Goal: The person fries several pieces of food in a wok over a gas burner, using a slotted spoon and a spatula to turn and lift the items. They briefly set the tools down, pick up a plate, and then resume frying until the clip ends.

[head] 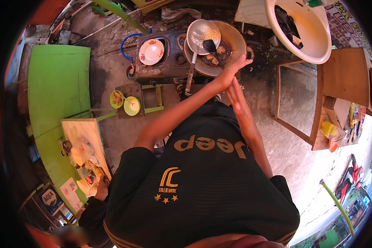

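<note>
My left hand (231, 74) and my right hand (239, 100) meet at the near right edge of a large wok (240, 40), fingers mostly straight. A black spatula (210, 46) runs from over the wok to between them; which hand bears its handle is hidden. Brown pieces of food (214, 59) lie in dark oil in the wok. Across its left side rests a perforated metal skimmer (201, 32), its handle pointing towards me. The wok stands on the right of a two-burner gas stove (173, 69). A flowered plate (151, 52) is on the stove's left side.
Two green bowls, one with brown food (116, 98) and one with pale liquid (132, 106), stand on a low stool (130, 88). Another person's hand (101, 189) is at a cluttered table (68, 124) at left. A large basin (321, 46) and a wooden frame (294, 129) are right.
</note>
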